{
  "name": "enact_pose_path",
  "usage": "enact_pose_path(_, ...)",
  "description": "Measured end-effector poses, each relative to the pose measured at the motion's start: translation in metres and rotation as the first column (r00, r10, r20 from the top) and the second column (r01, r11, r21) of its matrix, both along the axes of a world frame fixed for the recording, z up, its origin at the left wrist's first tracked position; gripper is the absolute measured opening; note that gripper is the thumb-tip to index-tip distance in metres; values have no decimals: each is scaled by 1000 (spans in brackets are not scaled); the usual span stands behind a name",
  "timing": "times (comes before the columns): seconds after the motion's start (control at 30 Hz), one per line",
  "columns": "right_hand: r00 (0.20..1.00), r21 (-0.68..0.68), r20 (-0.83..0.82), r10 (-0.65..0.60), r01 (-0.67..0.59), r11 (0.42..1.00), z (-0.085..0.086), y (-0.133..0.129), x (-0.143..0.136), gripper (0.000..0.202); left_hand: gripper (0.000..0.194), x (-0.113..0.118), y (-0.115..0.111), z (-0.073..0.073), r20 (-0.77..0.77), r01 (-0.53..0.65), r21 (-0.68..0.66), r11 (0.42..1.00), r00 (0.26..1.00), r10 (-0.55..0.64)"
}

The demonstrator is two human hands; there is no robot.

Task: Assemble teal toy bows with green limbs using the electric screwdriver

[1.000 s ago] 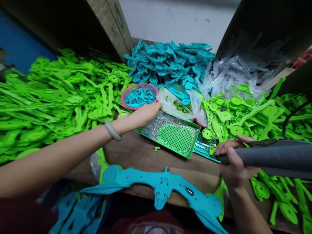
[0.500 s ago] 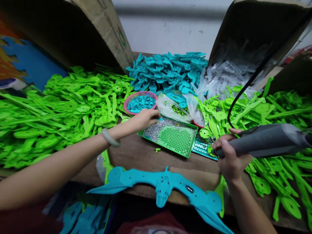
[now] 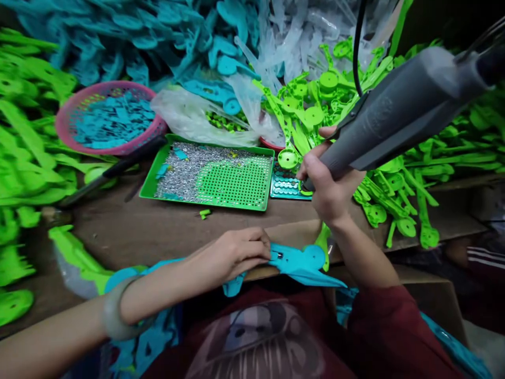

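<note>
My right hand (image 3: 335, 192) is wrapped round a grey electric screwdriver (image 3: 398, 110), its tip pointing down and left by a teal tray of small round parts (image 3: 288, 184). A blue plastic bow-shaped part (image 3: 302, 260) lies at the table's front edge, close to my body. Over its middle my left hand (image 3: 246, 250) is closed, fingertips together and touching the part. Whatever those fingers pinch is hidden. Beside them a small dark metallic piece (image 3: 279, 256) sits in a slot of the part. Beyond, a green perforated tray (image 3: 236, 181) carries many small screws and a few blue bits.
A pink basket (image 3: 63, 121) of small blue pieces stands at the back left, near a dark-handled tool (image 3: 114, 168). Green plastic parts (image 3: 394, 179) are heaped on both sides. Blue parts (image 3: 158, 37) pile up behind. A black cable (image 3: 357, 52) hangs at the right.
My left hand has come back from the screw tray's left end to the middle of the blue bow-shaped part. The right hand still holds the screwdriver. The view has tilted down.
</note>
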State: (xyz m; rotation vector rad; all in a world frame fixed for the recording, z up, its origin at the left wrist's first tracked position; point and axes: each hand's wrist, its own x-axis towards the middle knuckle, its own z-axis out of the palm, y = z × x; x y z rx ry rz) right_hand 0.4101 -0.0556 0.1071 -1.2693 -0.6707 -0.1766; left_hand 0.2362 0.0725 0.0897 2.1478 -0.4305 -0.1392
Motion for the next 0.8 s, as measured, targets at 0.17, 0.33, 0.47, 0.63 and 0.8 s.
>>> enact_pose_path(0.17,997,62,16,76,-77,995,1,-1,-1,18,17,1,-3,-10,87,41,-19,999,995,-39)
enact_pose_path(0.33,998,2,-36,58,-58,998,-3,-1,-1,22,26,-10,-8,-17,158,-14,84,996,987,1)
enact_pose_path(0.47,998,-13,-42,49,-50,999,-5,0,-2,26,28,-15,-6,-14,162,5,83,997,987,-18)
enact_pose_path(0.63,998,8,-40,57,-57,998,-6,1,-1,25,26,-19,-6,-15,140,-15,73,997,990,4)
enact_pose_path(0.8,997,19,-10,80,-79,997,-6,1,0,25,29,-20,-14,-22,229,-33,136,990,973,1)
